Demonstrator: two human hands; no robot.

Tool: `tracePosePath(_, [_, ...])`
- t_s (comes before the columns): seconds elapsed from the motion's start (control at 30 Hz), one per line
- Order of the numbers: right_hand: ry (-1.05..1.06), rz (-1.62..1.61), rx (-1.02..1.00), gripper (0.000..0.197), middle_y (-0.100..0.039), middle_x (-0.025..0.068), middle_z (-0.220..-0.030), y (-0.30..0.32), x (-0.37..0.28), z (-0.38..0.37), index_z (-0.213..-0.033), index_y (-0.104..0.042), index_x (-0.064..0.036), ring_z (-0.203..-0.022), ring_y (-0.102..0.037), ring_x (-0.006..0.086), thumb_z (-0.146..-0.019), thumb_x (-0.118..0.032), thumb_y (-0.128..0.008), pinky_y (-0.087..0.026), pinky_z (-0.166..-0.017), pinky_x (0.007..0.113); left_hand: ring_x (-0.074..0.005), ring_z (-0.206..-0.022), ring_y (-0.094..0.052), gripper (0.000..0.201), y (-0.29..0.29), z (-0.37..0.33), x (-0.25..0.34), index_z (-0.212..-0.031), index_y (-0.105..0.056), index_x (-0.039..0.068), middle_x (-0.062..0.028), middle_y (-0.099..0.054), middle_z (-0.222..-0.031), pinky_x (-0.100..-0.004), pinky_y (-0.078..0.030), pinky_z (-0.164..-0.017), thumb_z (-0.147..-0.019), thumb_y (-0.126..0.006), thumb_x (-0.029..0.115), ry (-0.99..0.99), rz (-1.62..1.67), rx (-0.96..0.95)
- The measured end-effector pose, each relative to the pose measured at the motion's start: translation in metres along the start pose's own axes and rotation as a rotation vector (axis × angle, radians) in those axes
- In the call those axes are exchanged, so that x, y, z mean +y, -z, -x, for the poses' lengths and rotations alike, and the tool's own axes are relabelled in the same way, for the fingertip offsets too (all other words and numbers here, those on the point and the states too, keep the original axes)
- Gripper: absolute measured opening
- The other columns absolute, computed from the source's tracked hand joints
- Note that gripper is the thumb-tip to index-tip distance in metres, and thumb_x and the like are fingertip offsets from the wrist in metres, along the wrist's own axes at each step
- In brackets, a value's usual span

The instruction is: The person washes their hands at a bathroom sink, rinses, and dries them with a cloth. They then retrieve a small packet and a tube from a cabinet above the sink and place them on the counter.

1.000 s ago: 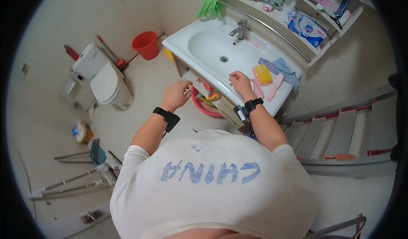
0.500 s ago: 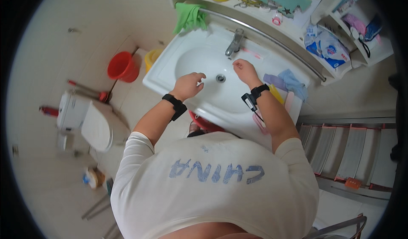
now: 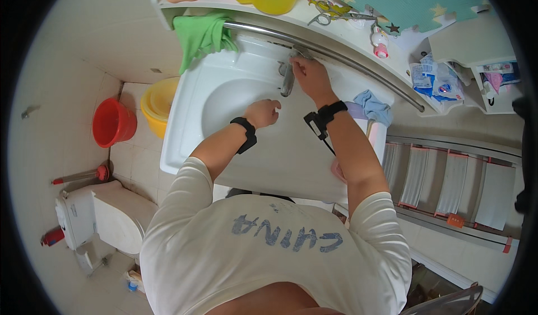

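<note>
The left hand [image 3: 262, 113], relaxed and empty, is hovering over the white sink [image 3: 175, 141]. Beyond, the right hand [image 3: 312, 80] is touching the faucet [image 3: 287, 83] at the sink's back; whether it is grasping cannot be told.

Basin [image 3: 221, 105] lies open; rail [image 3: 336, 55] bars behind faucet [image 3: 287, 81].
</note>
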State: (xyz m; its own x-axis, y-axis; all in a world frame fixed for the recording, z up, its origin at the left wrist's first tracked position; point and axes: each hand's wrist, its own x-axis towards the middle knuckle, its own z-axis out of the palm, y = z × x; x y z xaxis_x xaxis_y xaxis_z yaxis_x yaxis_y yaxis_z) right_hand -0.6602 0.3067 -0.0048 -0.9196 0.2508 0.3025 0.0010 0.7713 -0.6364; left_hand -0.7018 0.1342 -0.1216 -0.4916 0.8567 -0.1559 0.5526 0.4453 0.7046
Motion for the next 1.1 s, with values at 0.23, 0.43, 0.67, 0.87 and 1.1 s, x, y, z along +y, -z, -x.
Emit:
tracePosePath(0.23, [-0.394,-0.467,0.084,0.014,-0.065,0.0068,-0.089,-0.017,0.044,0.055,-0.1,-0.062,-0.0013,-0.073,-0.061,0.0128,-0.092,-0.01,-0.053,-0.049,-0.064,0.026,-0.0398,-0.082,-0.062,0.029,-0.026,-0.048,-0.006,-0.091,-0.064,0.002,-0.0218,-0.065,-0.084,-0.0474,-0.047,-0.073,-0.088,-0.052,0.028,0.082,0.117,0.019])
tracePosePath(0.43, [-0.799,-0.641,0.049,0.015,-0.065,0.0061,-0.081,-0.077,0.071,0.094,-0.097,-0.061,-0.0015,-0.067,-0.061,0.0117,-0.088,-0.012,-0.056,-0.05,-0.063,0.026,-0.0359,-0.079,-0.063,0.023,-0.027,-0.051,-0.006,-0.095,-0.065,0.008,-0.0185,-0.066,-0.082,-0.0437,-0.048,-0.069,-0.09,-0.051,0.026,0.078,0.166,-0.05])
tracePosePath(0.67, [-0.849,-0.96,0.097,0.017,-0.062,0.0079,-0.075,-0.128,0.066,0.067,-0.093,-0.061,0.0013,-0.063,-0.058,0.0139,-0.088,-0.014,-0.054,-0.049,-0.06,0.03,-0.0392,-0.083,-0.061,0.024,-0.007,-0.017,-0.032,-0.094,-0.061,0.005,-0.0208,-0.064,-0.085,-0.0464,-0.048,-0.072,-0.09,-0.051,0.027,0.063,0.068,0.06])
tracePosePath(0.87, [-0.786,-0.665,-0.211,0.033,-0.058,0.0115,-0.065,-0.116,0.054,0.07,-0.088,-0.06,-0.0013,-0.069,-0.061,0.0247,-0.093,-0.033,-0.049,-0.047,-0.062,0.038,-0.0376,-0.083,-0.062,0.023,-0.004,-0.019,-0.038,-0.094,-0.06,0.006,-0.0198,-0.063,-0.08,-0.0439,-0.049,-0.071,-0.089,-0.056,0.027,0.022,0.008,0.127])
tracePosePath(1.1, [-0.3,-0.083,0.042,0.016,-0.062,0.0154,-0.09,-0.027,0.065,0.167,-0.095,-0.061,-0.0034,-0.091,-0.06,0.0316,-0.085,-0.016,-0.059,-0.047,-0.082,0.038,-0.0326,-0.077,-0.064,0.022,-0.026,-0.051,-0.008,-0.09,-0.061,0.003,-0.017,-0.066,-0.079,-0.0376,-0.049,-0.069,-0.088,-0.059,0.025,0.106,-0.007,0.005])
